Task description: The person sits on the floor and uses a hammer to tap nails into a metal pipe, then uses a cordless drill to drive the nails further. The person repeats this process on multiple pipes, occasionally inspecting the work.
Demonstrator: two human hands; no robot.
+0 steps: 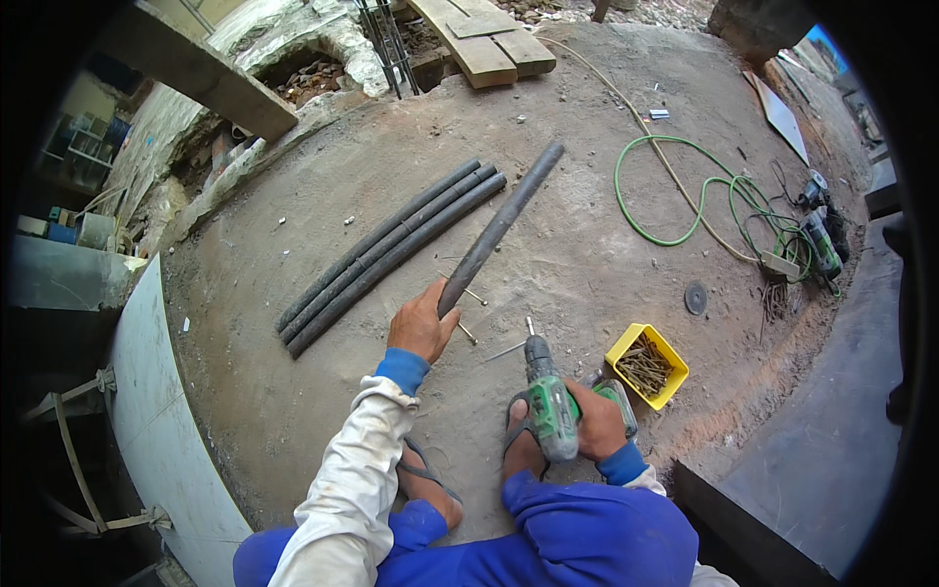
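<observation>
From my remote seat I see the left hand [423, 325] closed around the lower end of a single dark pipe [504, 223], which slants up and to the right through the middle of the frame. The right hand [599, 426], at lower center-right, is clamped on the grip of a green drill [555, 416], its bit pointing toward the top of the frame, apart from the pipe.

Left of the held pipe, I have three similar pipes [391, 256] lying side by side on the dusty ground [587, 269]. Just beyond the right hand sits a yellow box [670, 355] full of thin brownish fasteners [644, 368] (screws or nails; too small for me to tell). Above it lies a dark disc [695, 297]. A green cable [620, 186] loops across the upper right toward a green power tool [823, 247] near the right edge. Wooden planks [481, 54] rest at the top.
</observation>
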